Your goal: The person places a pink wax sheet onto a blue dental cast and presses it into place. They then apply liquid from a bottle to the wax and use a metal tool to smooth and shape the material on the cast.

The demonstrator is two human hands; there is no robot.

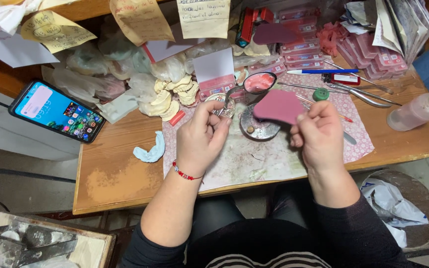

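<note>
While your right hand (319, 136) pinches the pink wax sheet (280, 106) raised above the counter (125, 173) middle, your left hand (200, 139) clamps a small metal piece (220, 110) beside it, both near the round metal dish (258, 130).

Matt pink wax sheet (280, 105) in right hand (319, 136); shiny metal piece (223, 106) in left hand (200, 136); worn wooden table (115, 173); glossy phone (57, 110).

phone (57, 111) left, bottle (418, 111) right, on table (120, 178)
</note>
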